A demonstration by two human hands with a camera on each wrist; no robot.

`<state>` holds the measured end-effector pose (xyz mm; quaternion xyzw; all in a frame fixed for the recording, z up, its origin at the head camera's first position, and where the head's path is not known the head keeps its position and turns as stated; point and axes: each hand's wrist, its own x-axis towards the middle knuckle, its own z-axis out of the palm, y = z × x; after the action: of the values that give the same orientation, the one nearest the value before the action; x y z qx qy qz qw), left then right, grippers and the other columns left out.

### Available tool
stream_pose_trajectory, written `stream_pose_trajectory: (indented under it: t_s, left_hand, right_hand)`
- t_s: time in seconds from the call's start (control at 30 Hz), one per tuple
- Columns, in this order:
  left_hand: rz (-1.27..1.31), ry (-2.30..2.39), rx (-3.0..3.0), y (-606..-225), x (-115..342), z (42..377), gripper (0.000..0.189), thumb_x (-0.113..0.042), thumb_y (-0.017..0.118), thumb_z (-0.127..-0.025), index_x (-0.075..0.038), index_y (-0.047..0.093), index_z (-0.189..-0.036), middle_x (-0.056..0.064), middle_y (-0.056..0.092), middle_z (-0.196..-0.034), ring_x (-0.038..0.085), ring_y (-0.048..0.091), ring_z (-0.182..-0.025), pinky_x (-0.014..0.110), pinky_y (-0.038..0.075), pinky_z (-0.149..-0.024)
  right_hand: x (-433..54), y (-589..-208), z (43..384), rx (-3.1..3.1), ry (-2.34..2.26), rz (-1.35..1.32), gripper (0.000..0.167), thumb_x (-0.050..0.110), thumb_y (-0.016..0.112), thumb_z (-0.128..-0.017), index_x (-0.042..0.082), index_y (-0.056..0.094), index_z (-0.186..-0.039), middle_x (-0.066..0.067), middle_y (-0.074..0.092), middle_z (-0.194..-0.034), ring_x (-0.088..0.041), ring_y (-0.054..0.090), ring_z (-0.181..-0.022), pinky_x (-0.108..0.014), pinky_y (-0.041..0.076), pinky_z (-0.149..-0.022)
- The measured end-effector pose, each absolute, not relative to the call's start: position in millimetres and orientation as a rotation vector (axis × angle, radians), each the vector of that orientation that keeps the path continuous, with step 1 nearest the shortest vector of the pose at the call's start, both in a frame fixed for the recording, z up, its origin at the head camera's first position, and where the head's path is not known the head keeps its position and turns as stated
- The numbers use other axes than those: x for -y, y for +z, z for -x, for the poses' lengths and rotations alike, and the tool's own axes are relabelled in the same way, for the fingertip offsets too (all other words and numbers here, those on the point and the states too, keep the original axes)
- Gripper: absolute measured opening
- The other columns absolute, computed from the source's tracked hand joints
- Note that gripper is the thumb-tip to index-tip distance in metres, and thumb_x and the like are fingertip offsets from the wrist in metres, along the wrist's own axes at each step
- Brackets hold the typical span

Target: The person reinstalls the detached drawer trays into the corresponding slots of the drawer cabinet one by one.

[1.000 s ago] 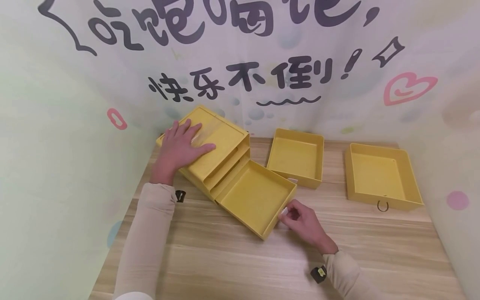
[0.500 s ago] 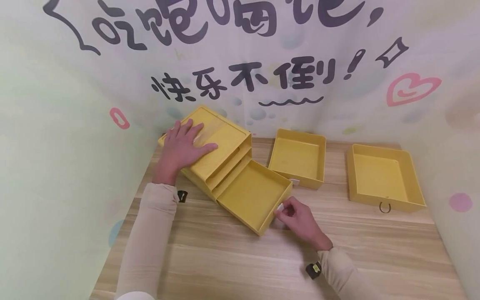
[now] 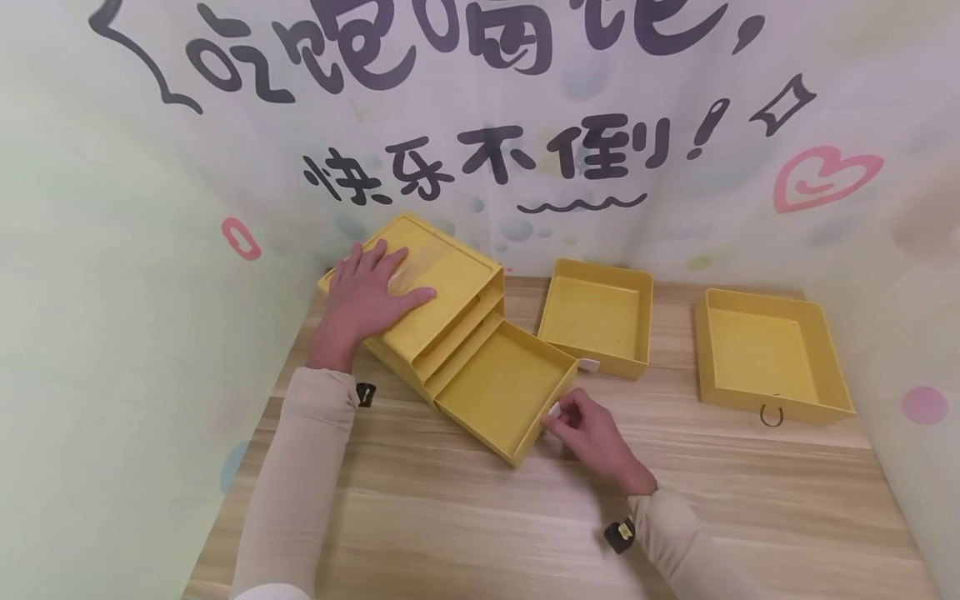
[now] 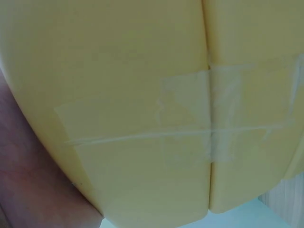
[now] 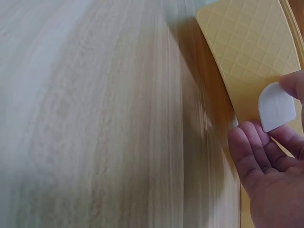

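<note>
A yellow drawer cabinet [image 3: 450,279] stands at an angle against the back wall. My left hand [image 3: 362,296] rests on its top, fingers spread and thumb out to the right. Out of the cabinet's lowest slot sticks a yellow drawer [image 3: 506,392], its inside bare; the slots above it have no drawers. My right hand [image 3: 596,433] pinches the white tab handle [image 5: 277,107] on the drawer's front between thumb and fingers. In the right wrist view the drawer front [image 5: 251,42] shows a diamond pattern. Clear tape [image 4: 190,114] runs across the cabinet's side in the left wrist view.
Two loose yellow drawers stand on the wooden table [image 3: 450,533]: one with a white tab [image 3: 597,317] close to the cabinet, another with a dark ring pull [image 3: 772,350] farther right. A printed curtain wall [image 3: 487,225] rises behind them.
My right hand has moved up and left, and the drawer has slid farther into the cabinet. My left hand has stayed on the cabinet's top.
</note>
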<state>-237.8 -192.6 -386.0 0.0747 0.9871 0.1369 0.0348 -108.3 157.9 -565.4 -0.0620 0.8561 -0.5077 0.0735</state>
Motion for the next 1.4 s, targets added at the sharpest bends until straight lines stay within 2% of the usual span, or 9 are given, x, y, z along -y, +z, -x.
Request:
stream_pose_trajectory:
  t_s: [0.37,0.7,1.23,1.4]
  left_hand:
    - [-0.245,0.422,-3.055,-387.4,194.5,237.0,0.097,-0.086,0.043,-0.086,-0.025,0.031,-0.161,0.011,0.016,-0.173,0.041,0.001,-0.161,0.064,0.004,-0.128]
    - [-0.233,0.414,-3.069,-385.1,193.5,235.2,0.095,-0.084,0.044,-0.088,-0.025,0.032,-0.161,0.012,0.018,-0.172,0.042,0.002,-0.16,0.064,0.004,-0.128]
    - [-0.234,0.414,-3.067,-386.4,194.2,233.5,0.095,-0.084,0.043,-0.088,-0.025,0.03,-0.161,0.012,0.015,-0.173,0.043,0.001,-0.16,0.064,0.004,-0.128]
    - [-0.234,0.412,-3.06,-387.1,194.0,233.5,0.096,-0.085,0.042,-0.087,-0.026,0.03,-0.161,0.011,0.015,-0.173,0.042,0.001,-0.16,0.064,0.004,-0.128]
  right_hand:
    - [-145.5,-569.4,109.0,-2.503,-1.557,0.085,0.025,0.021,0.075,-0.093,0.007,0.06,-0.107,-0.007,0.068,-0.094,-0.011,0.061,-0.08,-0.02,0.052,-0.068]
    - [-136.3,-568.5,114.6,-2.521,-1.557,0.109,0.026,0.024,0.074,-0.094,0.011,0.058,-0.11,-0.004,0.067,-0.09,-0.01,0.06,-0.076,-0.021,0.051,-0.066]
    - [-120.5,-575.2,120.2,-2.509,-1.599,0.159,0.036,0.013,0.077,-0.09,0.005,0.053,-0.116,-0.009,0.067,-0.098,-0.01,0.063,-0.081,-0.02,0.053,-0.07]
    - [-113.4,-574.1,120.0,-2.509,-1.634,0.117,0.035,0.011,0.076,-0.091,0.004,0.053,-0.116,-0.011,0.068,-0.098,-0.011,0.064,-0.079,-0.02,0.053,-0.066]
